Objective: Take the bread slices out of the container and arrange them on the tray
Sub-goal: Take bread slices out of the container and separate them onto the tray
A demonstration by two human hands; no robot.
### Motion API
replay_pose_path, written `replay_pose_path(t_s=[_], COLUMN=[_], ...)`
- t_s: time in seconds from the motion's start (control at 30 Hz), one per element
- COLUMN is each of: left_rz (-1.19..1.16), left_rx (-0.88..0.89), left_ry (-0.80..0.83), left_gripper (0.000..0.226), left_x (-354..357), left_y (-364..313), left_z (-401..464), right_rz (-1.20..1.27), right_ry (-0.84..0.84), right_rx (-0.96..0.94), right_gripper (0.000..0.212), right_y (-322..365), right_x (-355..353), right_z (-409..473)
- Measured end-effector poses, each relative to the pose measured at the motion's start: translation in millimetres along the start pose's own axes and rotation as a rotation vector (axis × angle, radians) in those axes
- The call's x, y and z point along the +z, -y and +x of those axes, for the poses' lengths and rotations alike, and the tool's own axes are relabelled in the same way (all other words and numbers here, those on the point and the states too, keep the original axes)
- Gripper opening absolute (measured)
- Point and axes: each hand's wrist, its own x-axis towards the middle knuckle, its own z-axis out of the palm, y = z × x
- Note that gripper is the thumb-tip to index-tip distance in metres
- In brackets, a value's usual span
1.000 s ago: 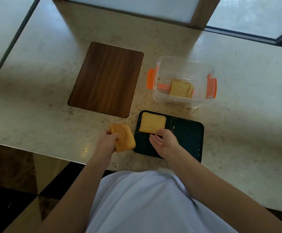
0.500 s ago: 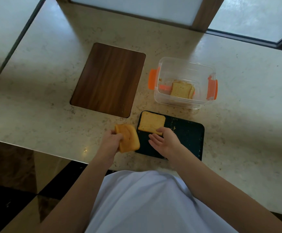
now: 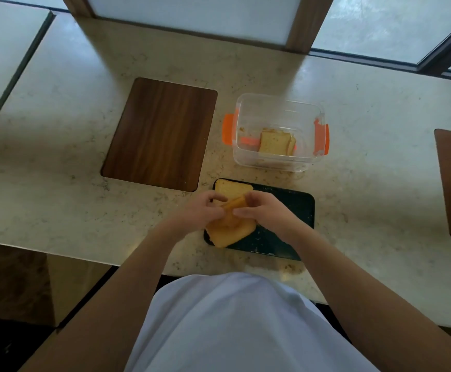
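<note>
Dark tray (image 3: 294, 210) has one slice (image 3: 232, 187) laid flat; left hand (image 3: 200, 213) and right hand (image 3: 267, 213) both pinch a small stack of slices (image 3: 232, 229) over it. More bread (image 3: 275, 142) left in container (image 3: 278, 165).

Left hand (image 3: 201, 210), right hand (image 3: 266, 212) together, fingers pinched closed

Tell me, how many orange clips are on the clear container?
2. One orange clip sits on the left side of the clear container, the other orange clip on its right side. More could be hidden behind the walls.
</note>
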Motion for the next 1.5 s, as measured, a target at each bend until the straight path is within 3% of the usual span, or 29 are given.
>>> replay_pose_path(t_s=[0.13, 0.2, 0.33, 0.53, 0.67, 0.8, 1.03, 1.23, 1.5], left_rz=[-0.110, -0.155, -0.161, -0.123, -0.151, -0.119, 0.019, 0.095, 0.506], left_rx=[-0.084, -0.106, -0.133, -0.189, -0.219, -0.221, -0.195, -0.164, -0.073], left_ry=[-0.100, -0.174, -0.099, -0.120, -0.165, -0.201, -0.207, -0.226, -0.207], left_gripper=[0.048, 0.038, 0.039, 0.040, 0.014, 0.008, 0.012, 0.018, 0.038], left_x=[-1.2, 2.2, 13.7, 18.5, 18.7, 16.8, 20.1, 21.6, 36.5], left_y=[3.8, 13.5, 31.2, 39.2, 36.1, 33.3, 32.5, 31.3, 22.6], left_z=[8.7, 10.1, 4.9, 1.2, 5.8, 9.1, 7.7, 7.4, 11.2], right_rz=[0.398, 0.482, 0.562, 0.302, 0.190, 0.159, 0.078, 0.006, -0.160], right_ry=[-0.051, -0.062, -0.087, -0.287, -0.331, -0.312, -0.273, -0.230, -0.170], right_rx=[0.148, 0.193, 0.286, 0.297, 0.303, 0.323, 0.312, 0.266, 0.223], right_gripper=[0.029, 0.032, 0.029, 0.023, 0.034, 0.036, 0.025, 0.030, 0.020], right_y=[-18.6, -27.6, -41.1, -55.6, -54.9, -51.0, -50.8, -46.1, -47.2], right_x=[-7.3, -4.0, 10.2, 33.4, 40.4, 41.6, 38.9, 41.3, 38.5], right_z=[-4.0, -6.2, -6.3, -0.4, 4.7, 10.1, 7.3, 2.5, 5.9])
